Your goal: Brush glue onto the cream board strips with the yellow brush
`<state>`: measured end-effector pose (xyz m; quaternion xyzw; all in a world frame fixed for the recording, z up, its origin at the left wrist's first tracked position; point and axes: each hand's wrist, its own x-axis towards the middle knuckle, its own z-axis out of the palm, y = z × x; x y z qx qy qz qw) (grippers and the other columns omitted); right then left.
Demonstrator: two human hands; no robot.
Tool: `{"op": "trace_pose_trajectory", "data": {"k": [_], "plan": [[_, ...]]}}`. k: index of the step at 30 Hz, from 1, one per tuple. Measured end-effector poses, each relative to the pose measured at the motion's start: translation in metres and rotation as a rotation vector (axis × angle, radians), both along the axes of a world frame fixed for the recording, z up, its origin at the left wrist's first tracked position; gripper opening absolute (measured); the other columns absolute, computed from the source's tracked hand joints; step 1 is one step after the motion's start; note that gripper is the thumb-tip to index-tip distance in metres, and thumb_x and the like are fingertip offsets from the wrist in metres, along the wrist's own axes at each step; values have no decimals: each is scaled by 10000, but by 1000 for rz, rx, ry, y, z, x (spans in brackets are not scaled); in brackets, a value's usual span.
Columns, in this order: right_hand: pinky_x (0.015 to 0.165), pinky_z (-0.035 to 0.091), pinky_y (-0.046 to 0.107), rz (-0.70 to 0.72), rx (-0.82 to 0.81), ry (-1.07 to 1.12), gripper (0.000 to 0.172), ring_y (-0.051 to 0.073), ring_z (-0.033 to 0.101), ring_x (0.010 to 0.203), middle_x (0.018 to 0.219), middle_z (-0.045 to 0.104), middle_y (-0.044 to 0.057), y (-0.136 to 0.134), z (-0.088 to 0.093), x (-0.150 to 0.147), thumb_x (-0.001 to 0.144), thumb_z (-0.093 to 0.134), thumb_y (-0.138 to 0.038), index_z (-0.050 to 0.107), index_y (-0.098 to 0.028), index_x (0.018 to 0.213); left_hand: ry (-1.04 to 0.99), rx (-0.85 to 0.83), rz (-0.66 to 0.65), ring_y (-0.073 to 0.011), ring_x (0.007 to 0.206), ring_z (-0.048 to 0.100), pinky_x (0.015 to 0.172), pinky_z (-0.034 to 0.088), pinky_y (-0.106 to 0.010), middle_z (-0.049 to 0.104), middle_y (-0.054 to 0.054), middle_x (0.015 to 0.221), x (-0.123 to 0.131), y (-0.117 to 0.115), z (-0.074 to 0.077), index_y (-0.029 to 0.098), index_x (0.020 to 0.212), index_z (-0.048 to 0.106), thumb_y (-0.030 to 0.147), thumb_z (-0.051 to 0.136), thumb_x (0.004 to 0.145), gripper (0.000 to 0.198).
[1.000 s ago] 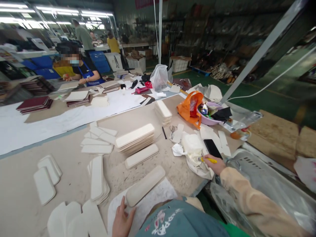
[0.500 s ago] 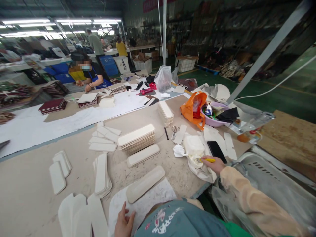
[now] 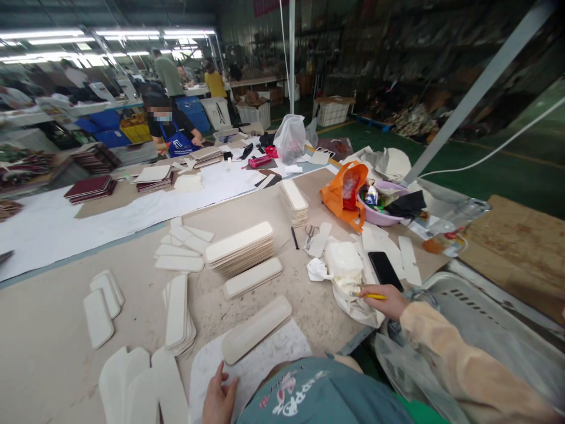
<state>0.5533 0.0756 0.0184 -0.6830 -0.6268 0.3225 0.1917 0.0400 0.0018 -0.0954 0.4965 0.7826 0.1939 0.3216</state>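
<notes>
My right hand (image 3: 388, 301) is closed round a yellow-handled brush (image 3: 374, 296), its tip at the cream-coloured paste (image 3: 350, 287) below a white block-like container (image 3: 343, 258) wrapped in plastic. My left hand (image 3: 219, 396) rests at the front of the table, fingers apart and holding nothing. Its fingertips lie just below the near end of a long, round-ended off-white strip (image 3: 257, 330), and I cannot tell if they touch. That strip lies slantwise on a white sheet (image 3: 289, 347). Beyond it are a single similar strip (image 3: 253, 278) and a tall stack of strips (image 3: 241, 246).
Fanned off-white pieces (image 3: 177, 315) lie on the left. Scissors (image 3: 311, 231), a black phone (image 3: 385, 271), an orange bag (image 3: 344, 194) and a lilac basin (image 3: 384, 217) are on the right. A grey plastic crate (image 3: 481, 330) stands beside my right arm. A co-worker (image 3: 174, 126) sits across the table.
My right hand has shifted slightly down and right, with the brush tip still at the paste. My left hand is almost unmoved. The co-worker has turned and moved a little to the right.
</notes>
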Motion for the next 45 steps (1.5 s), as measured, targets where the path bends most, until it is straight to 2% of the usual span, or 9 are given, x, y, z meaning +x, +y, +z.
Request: {"op": "trace_pose_trajectory", "data": {"k": [13, 18, 24, 29, 32, 34, 38, 41, 45], "plan": [[767, 478, 336, 212, 179, -171, 258, 218, 614, 833, 887, 660, 69, -4, 3, -3, 802, 458, -337, 680, -236, 887, -24, -90, -48, -167, 620, 560, 714, 491, -372, 549, -63, 914, -12, 10, -5, 108, 1279, 369, 601, 463, 627, 822], [829, 476, 358, 146, 225, -105, 278, 228, 598, 911, 952, 655, 78, -18, 6, 1, 811, 464, -385, 664, -241, 941, -33, -57, -57, -167, 608, 546, 730, 490, -384, 549, -55, 891, -11, 14, -2, 120, 1256, 396, 607, 465, 630, 796], [784, 497, 358, 112, 192, -93, 285, 228, 620, 843, 892, 672, 80, -25, -2, -6, 813, 463, -396, 668, -229, 917, -30, -48, -119, -164, 639, 543, 747, 488, -379, 528, -50, 921, -15, 20, -1, 137, 1294, 351, 583, 473, 664, 782], [806, 497, 409, 123, 184, -112, 279, 279, 622, 885, 948, 675, 94, -37, -27, -1, 791, 498, -409, 681, -229, 900, -35, 23, -207, -197, 855, 560, 821, 480, -390, 464, -90, 1112, -16, 24, 9, 161, 1313, 309, 444, 576, 658, 762], [792, 497, 449, 9, 188, -84, 261, 319, 623, 857, 927, 678, 74, -41, -36, 5, 735, 546, -455, 675, -275, 873, 16, 112, -263, -242, 1118, 453, 980, 381, -404, 408, -118, 1225, -17, 30, 14, 154, 1312, 315, 318, 649, 610, 794], [698, 513, 422, -97, 150, -13, 267, 321, 622, 814, 902, 671, 76, -38, -33, -1, 711, 576, -477, 656, -296, 891, 46, 128, -289, -257, 1198, 379, 1026, 331, -411, 385, -128, 1259, -18, 35, 15, 149, 1316, 312, 286, 674, 586, 826], [468, 449, 335, -218, 17, 314, 287, 223, 547, 547, 669, 599, 91, -22, -11, -61, 757, 537, -504, 605, -255, 883, 46, 132, -340, -261, 1204, 369, 1036, 315, -428, 386, -131, 1275, -19, 45, 16, 156, 1311, 315, 283, 710, 552, 865], [491, 429, 287, -158, -96, 546, 313, 165, 502, 527, 617, 557, 30, -6, 0, -136, 792, 509, -495, 559, -206, 901, 41, 137, -358, -268, 1202, 370, 1037, 308, -442, 399, -137, 1272, -22, 51, 12, 147, 1289, 341, 303, 739, 518, 881], [495, 400, 240, -23, -228, 711, 330, 115, 472, 493, 580, 533, -21, 12, -1, -229, 797, 488, -511, 542, -188, 839, 26, 128, -360, -277, 1199, 377, 1034, 307, -455, 418, -136, 1267, -30, 56, 5, 152, 1262, 375, 340, 764, 488, 886]]}}
